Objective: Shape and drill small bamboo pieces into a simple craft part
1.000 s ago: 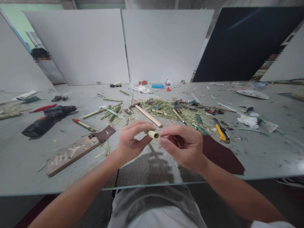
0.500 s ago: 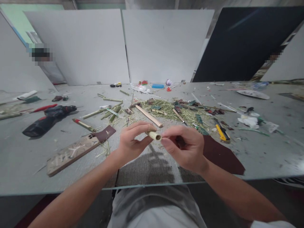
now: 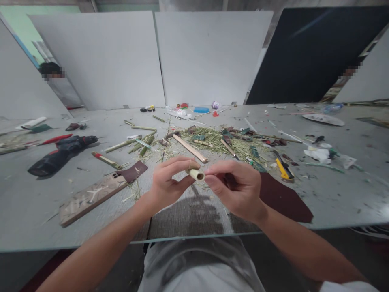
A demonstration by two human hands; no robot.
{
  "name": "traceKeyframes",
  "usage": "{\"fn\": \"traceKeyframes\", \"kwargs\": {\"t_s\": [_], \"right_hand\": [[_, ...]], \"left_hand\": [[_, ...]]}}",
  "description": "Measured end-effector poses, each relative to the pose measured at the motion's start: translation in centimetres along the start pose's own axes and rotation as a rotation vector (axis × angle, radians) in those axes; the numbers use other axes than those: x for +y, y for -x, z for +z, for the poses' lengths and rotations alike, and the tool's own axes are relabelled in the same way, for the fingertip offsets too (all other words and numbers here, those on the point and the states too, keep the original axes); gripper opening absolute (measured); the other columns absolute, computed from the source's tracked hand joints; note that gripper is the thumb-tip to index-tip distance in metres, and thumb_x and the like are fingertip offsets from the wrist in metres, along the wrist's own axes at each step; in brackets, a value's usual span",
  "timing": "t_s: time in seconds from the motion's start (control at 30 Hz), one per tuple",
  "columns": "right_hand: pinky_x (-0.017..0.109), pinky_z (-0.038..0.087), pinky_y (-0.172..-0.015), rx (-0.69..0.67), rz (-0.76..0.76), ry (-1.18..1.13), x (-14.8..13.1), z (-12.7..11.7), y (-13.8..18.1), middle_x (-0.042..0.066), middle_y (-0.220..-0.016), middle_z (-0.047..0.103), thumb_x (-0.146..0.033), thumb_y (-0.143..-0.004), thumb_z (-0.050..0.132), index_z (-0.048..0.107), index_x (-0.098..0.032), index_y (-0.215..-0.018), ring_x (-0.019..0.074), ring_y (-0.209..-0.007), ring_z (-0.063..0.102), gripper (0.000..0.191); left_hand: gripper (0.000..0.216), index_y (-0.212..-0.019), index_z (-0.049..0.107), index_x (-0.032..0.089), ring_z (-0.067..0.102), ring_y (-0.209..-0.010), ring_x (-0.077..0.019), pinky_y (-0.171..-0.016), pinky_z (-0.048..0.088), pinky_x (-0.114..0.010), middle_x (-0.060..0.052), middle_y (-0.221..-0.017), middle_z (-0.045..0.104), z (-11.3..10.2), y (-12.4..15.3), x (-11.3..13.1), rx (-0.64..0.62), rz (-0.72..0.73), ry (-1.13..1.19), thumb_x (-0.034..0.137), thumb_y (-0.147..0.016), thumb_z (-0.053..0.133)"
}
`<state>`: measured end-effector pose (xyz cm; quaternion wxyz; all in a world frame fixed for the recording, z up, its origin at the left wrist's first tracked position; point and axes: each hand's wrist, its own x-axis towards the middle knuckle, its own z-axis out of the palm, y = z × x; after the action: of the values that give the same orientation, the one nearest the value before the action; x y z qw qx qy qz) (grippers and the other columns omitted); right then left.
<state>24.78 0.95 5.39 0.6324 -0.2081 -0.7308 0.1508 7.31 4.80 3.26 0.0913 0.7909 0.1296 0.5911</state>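
Observation:
A short hollow bamboo tube (image 3: 195, 173) is pinched between the thumb and fingers of my left hand (image 3: 170, 178), its open end tilted toward me and to the right. Beside that opening, my right hand (image 3: 237, 186) has its thumb and index finger closed together, the fingertips at or very near the rim. Whatever sits in that pinch, if anything, is too small to make out. Beyond both hands, a flat wooden strip (image 3: 190, 148) lies on the table. Right of my right hand is a piece of dark red leather-like sheet (image 3: 282, 198).
A cordless drill (image 3: 62, 154) and a patterned phone (image 3: 91, 198) lie on the left. Plant shavings (image 3: 209, 140) are heaped past my hands. A yellow utility knife (image 3: 283, 166) is on the right. White panels (image 3: 212, 56) and a black panel (image 3: 310, 56) stand behind; a person shows at far left.
The bamboo tube has turned slightly, showing more of its open end toward me. Both hands stay almost in place.

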Motion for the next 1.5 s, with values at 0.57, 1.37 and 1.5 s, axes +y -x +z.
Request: {"fn": "traceKeyframes", "kwargs": {"t_s": [0.57, 1.37, 1.5], "right_hand": [[0.017, 0.031, -0.039, -0.028, -0.031, -0.023, -0.30, -0.04, 0.01, -0.003, -0.055, 0.059, -0.013, -0.080, 0.068, 0.067, -0.017, -0.081, 0.0039, -0.041, 0.038, 0.005], [0.020, 0.037, -0.045, -0.058, -0.141, -0.020, -0.37, 0.03, -0.04, -0.005, -0.052, 0.051, -0.010, -0.078, 0.072, 0.066, -0.018, -0.079, 0.0058, -0.044, 0.041, 0.010], [0.019, 0.036, -0.043, -0.058, -0.124, -0.008, -0.38, 0.07, -0.10, -0.005, -0.054, 0.054, -0.014, -0.079, 0.071, 0.066, -0.020, -0.082, 0.0057, -0.044, 0.042, 0.008]], "left_hand": [[0.016, -0.100, 0.067, 0.016, 0.070, -0.089, -0.0185, -0.082, 0.060, -0.033, -0.010, -0.092, 0.073, -0.01, -0.23, 0.42, -0.068, -0.007, 0.043, 0.019, -0.084, 0.068], [0.017, -0.102, 0.067, 0.017, 0.071, -0.090, -0.0183, -0.084, 0.060, -0.035, -0.010, -0.101, 0.070, 0.02, -0.29, 0.44, -0.063, 0.026, 0.017, 0.021, -0.085, 0.067], [0.016, -0.102, 0.067, 0.018, 0.070, -0.090, -0.0181, -0.082, 0.060, -0.033, -0.010, -0.100, 0.070, -0.04, -0.44, 0.64, -0.064, 0.030, 0.007, 0.021, -0.086, 0.066]]}}
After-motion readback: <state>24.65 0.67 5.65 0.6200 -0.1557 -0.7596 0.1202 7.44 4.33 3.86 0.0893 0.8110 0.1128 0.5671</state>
